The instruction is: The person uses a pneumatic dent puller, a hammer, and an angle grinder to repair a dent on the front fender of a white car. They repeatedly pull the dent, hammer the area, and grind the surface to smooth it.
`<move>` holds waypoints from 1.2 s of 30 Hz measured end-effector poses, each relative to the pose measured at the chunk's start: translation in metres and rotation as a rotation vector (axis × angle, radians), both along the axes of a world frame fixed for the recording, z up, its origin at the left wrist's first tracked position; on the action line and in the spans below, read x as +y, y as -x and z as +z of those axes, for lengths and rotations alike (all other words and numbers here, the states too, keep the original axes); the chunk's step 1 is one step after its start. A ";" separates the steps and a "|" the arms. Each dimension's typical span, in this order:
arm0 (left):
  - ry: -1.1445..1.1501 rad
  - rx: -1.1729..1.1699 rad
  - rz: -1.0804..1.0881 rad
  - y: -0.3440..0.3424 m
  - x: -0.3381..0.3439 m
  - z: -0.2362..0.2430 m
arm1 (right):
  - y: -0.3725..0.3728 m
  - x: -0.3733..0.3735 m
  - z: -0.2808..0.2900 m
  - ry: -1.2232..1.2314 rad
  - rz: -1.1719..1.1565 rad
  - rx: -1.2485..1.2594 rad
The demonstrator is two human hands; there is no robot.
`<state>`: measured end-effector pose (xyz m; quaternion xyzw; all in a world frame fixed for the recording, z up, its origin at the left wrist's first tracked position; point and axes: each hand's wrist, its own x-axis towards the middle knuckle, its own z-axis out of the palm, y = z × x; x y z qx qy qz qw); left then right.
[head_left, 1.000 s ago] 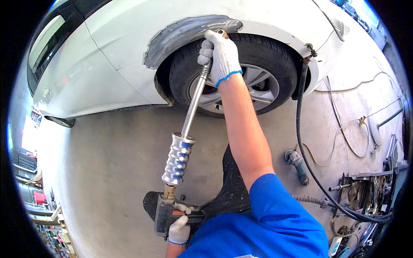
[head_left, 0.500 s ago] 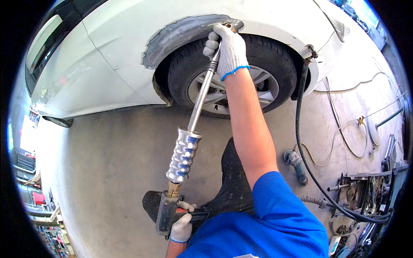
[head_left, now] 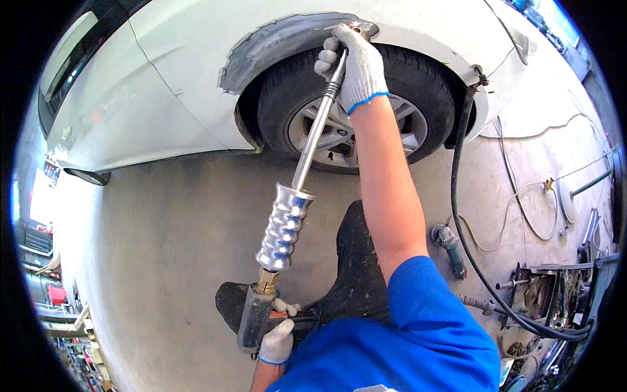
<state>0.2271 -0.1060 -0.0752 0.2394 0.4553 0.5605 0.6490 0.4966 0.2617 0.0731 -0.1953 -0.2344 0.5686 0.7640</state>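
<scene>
Slide-hammer dent puller held two-handed, slanting from 7 o'clock to 1 o'clock.
The left hand is wrapped round its pistol grip near 7 o'clock; the right hand grips the nose end near 1 o'clock, by the grey patch over the tyre. It looks stiff and weighty, the polished sliding weight probably slick; best held at grip and nose, clear of that weight.

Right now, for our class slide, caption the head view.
Gloved left hand grips a slide hammer by its handle; gloved right hand holds its shaft near a grey-patched car.
</scene>
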 end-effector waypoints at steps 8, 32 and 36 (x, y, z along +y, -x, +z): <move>-0.046 0.041 -0.035 -0.002 0.002 0.002 | 0.072 -0.134 -0.046 0.058 0.585 -0.083; -0.069 0.228 -0.055 -0.001 0.001 0.009 | -0.011 0.025 -0.019 -0.543 0.751 0.660; -0.032 0.055 -0.018 -0.001 -0.001 0.009 | -0.016 0.025 -0.017 -0.352 0.590 0.447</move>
